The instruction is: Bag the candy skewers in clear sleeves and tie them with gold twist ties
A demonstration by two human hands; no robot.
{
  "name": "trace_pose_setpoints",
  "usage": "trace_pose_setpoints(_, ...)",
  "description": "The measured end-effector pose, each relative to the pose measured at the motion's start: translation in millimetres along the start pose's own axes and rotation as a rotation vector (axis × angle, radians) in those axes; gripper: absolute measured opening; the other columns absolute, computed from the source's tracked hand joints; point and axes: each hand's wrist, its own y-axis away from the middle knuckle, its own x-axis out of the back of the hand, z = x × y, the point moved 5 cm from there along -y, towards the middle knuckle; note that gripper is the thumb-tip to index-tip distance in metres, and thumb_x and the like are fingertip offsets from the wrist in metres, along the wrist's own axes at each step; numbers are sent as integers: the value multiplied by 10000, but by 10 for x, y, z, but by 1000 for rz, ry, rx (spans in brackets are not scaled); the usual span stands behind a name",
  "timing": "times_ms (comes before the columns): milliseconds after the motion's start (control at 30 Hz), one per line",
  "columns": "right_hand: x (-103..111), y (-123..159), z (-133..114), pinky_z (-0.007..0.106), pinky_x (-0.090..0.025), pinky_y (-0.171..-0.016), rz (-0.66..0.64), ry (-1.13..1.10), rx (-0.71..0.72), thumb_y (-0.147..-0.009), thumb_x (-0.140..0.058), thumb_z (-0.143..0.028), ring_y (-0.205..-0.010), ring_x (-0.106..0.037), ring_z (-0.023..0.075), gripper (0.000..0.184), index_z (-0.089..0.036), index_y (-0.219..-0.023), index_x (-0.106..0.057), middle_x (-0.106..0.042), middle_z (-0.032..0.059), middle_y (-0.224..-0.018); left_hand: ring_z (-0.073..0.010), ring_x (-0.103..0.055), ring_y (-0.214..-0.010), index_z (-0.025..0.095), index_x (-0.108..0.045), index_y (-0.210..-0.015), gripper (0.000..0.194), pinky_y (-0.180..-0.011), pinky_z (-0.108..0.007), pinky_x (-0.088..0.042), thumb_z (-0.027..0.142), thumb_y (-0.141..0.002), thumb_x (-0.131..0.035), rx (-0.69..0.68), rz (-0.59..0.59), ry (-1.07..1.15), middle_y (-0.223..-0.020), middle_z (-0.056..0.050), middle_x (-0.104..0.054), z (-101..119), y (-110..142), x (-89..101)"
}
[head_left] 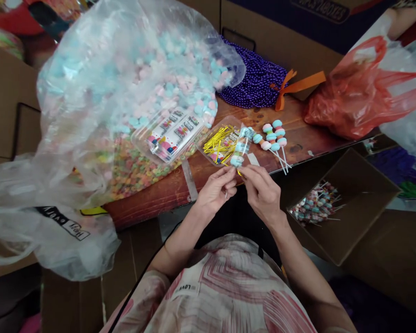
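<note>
A candy skewer in a clear wrapper [242, 147] points away from me, its pink and blue pieces showing through. My left hand [215, 187] is closed around its lower end, and a white stick tip pokes out below the fingers. Right beside it, my right hand [263, 188] pinches a gold twist tie [240, 174] at the wrapper's neck. Just beyond lies an open clear plastic box with loose gold twist ties [217, 143]. Several unwrapped candy skewers [279, 134] on white sticks lie to the right on the wood-patterned table [152, 203].
A big clear bag of pastel candies [131, 69] fills the left, with a flat plastic case [171, 134] on it. Behind are purple bead strings [253, 76]; a red plastic bag [353, 101] is at right. Below the table edge, a cardboard box [364, 194] holds wrapped skewers.
</note>
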Motion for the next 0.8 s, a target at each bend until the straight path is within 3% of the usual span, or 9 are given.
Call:
trace_pose_setpoints(67, 22, -1, -12, 363, -614, -819, 43, 90, 127, -1016, -587, -214, -931, -743, 218, 201, -274, -1054, -775, -780, 75, -1040, 15, -350, -442, 130, -615, -743, 268, -411, -94, -257, 85, -744, -879, 45, 1, 9, -620, 91, -464, -32, 12, -19)
trace_pose_setpoints(167, 26, 2, -1, 373, -606, -769, 104, 183, 161, -993, -629, -226, -844, -730, 224, 149, -283, -993, -766, -776, 64, -937, 9, -353, -451, 141, -599, -742, 282, -420, -99, -266, 122, -767, -880, 72, -37, -14, -623, 88, -458, -110, 27, -39)
trace_pose_setpoints(400, 78, 19, -57, 331, -512, -697, 166, 116, -41, -1016, -551, -199, -712, -624, 184, 179, -234, -853, -615, -661, 29, -775, -94, -575, -698, 179, -674, -818, 417, -644, -206, -510, 455, -697, -962, -56, -208, -121, -776, 23, -607, -225, -48, -102)
trace_pose_setpoints(533, 294, 67, -32, 291, -502, -667, 153, 17, -278, -993, -590, -219, -692, -606, 158, 131, -230, -869, -629, -658, -7, -782, -174, -621, -908, 193, -725, -823, 511, -808, -286, -537, 699, -807, -788, -238, -314, -248, -963, -55, -670, -192, -28, -189)
trace_pose_setpoints(600, 418, 117, -27, 289, -509, -675, 181, 16, -363, -980, -619, -246, -696, -614, 159, 114, -231, -872, -651, -675, -12, -784, -206, -611, -997, 188, -708, -721, 553, -877, -302, -514, 715, -887, -685, -381, -301, -404, -976, -85, -676, -188, 4, -219)
trace_pose_setpoints(667, 512, 183, -49, 295, -516, -677, 219, 20, -394, -978, -638, -271, -697, -623, 164, 123, -231, -867, -672, -686, -6, -791, -199, -584, -943, 188, -666, -622, 585, -868, -302, -486, 683, -934, -644, -430, -249, -550, -860, -77, -644, -246, 8, -234)
trace_pose_setpoints(733, 575, 269, -93, 300, -518, -668, 253, 29, -380, -977, -661, -293, -692, -625, 167, 136, -233, -860, -697, -689, 2, -795, -167, -534, -819, 188, -653, -592, 564, -802, -296, -456, 642, -925, -687, -375, -207, -617, -759, -38, -580, -350, -17, -246)
trace_pose_setpoints(800, 631, 392, -114, 299, -511, -647, 295, 30, -399, -972, -684, -315, -681, -617, 167, 140, -236, -867, -731, -688, 8, -789, -144, -513, -769, 182, -661, -590, 526, -770, -288, -437, 616, -869, -763, -293, -251, -603, -732, -14, -566, -469, -34, -300)
